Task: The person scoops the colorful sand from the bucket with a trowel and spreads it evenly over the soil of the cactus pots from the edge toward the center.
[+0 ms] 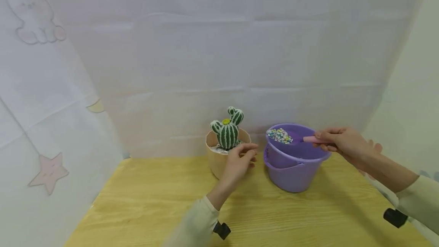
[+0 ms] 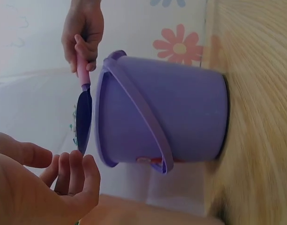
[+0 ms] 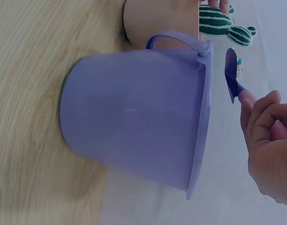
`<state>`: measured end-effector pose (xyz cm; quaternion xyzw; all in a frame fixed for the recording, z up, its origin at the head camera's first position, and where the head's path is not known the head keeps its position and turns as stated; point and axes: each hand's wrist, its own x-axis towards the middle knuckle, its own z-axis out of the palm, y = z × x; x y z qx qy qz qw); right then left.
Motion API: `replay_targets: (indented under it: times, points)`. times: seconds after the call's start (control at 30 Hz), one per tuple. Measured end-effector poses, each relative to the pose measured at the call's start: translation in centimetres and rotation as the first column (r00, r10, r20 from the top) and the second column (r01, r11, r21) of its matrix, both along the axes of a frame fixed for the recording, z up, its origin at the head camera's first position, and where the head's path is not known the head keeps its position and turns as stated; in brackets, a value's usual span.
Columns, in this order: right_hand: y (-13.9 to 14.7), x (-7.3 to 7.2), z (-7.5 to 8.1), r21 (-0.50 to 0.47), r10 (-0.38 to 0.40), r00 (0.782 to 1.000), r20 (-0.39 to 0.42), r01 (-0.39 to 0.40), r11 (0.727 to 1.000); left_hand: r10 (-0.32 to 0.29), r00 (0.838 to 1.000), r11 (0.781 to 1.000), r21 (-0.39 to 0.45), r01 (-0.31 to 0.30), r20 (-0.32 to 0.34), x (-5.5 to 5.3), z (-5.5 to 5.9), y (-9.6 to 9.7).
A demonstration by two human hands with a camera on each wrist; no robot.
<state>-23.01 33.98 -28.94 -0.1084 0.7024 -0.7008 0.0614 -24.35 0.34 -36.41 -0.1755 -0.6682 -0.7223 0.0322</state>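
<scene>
My right hand (image 1: 343, 143) grips the pink handle of a small trowel (image 3: 233, 75) with a dark purple blade. Multicoloured pebbles (image 1: 279, 135) are heaped on the blade, which is level over the purple bucket (image 1: 291, 176). In the head view the blade's tip reaches the bucket's left rim. My left hand (image 1: 239, 161), fingers loosely bent and holding nothing, hovers in front of the peach pot (image 1: 214, 159), between it and the bucket. A green-and-white knitted cactus (image 1: 228, 135) with a yellow flower stands in the pot, with whitish crumpled filling around its base.
Both containers stand on a wood-grain table (image 1: 164, 197) near its back edge. The bucket's handle (image 2: 143, 112) hangs down on the side towards the pot. Behind rises a pale cloth backdrop (image 1: 192, 56), with printed figures on the side walls.
</scene>
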Motion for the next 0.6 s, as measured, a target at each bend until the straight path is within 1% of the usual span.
replay_targets:
  times: [0.1, 0.2, 0.27, 0.3, 0.33, 0.37, 0.43, 0.53, 0.57, 0.6]
  points:
    - [-0.5, -0.1, 0.2, 0.01, 0.006, 1.0, -0.002, -0.006, 1.0, 0.064, 0.994, 0.995, -0.069, -0.069, -0.086, 0.2, 0.1, -1.1]
    - [-1.0, -0.1, 0.4, 0.043, -0.003, 1.0, -0.01, 0.003, 0.999, 0.113, 0.978, 0.985, -0.112, -0.133, -0.173, 0.1, 0.2, -2.0]
    - [-1.3, 0.0, 0.5, 0.061, -0.002, 1.0, -0.015, 0.003, 0.998, 0.161, 0.957, 0.973, -0.127, -0.195, -0.244, 0.0, 0.2, -2.5]
    - [-1.5, 0.0, 0.6, 0.069, 0.0, 1.0, -0.016, 0.001, 0.998, 0.194, 0.941, 0.963, -0.128, -0.237, -0.278, -0.1, 0.1, -2.8]
    - [-1.6, 0.0, 0.6, 0.077, -0.001, 1.0, -0.017, 0.002, 0.997, 0.234, 0.919, 0.951, -0.123, -0.285, -0.318, -0.2, 0.0, -3.0]
    - [-1.8, 0.0, 0.7, 0.083, -0.002, 1.0, -0.017, 0.003, 0.997, 0.28, 0.893, 0.934, -0.115, -0.338, -0.353, -0.4, -0.1, -3.3]
    - [-2.2, 0.0, 0.8, 0.095, -0.004, 1.0, -0.013, 0.005, 0.996, 0.365, 0.83, 0.897, -0.079, -0.434, -0.421, -0.9, -0.3, -3.7]
    - [-2.8, 0.0, 0.9, 0.125, -0.017, 1.0, -0.003, 0.017, 0.992, 0.468, 0.741, 0.84, -0.018, -0.542, -0.482, -1.8, -1.0, -4.4]
    - [-3.0, 0.0, 1.0, 0.138, -0.015, 1.0, 0.0, 0.014, 0.99, 0.492, 0.719, 0.824, -0.005, -0.567, -0.491, -2.1, -1.2, -4.6]
    - [-3.3, 0.0, 1.0, 0.152, -0.013, 1.0, 0.006, 0.012, 0.988, 0.513, 0.701, 0.81, 0.007, -0.587, -0.495, -2.4, -1.4, -4.9]
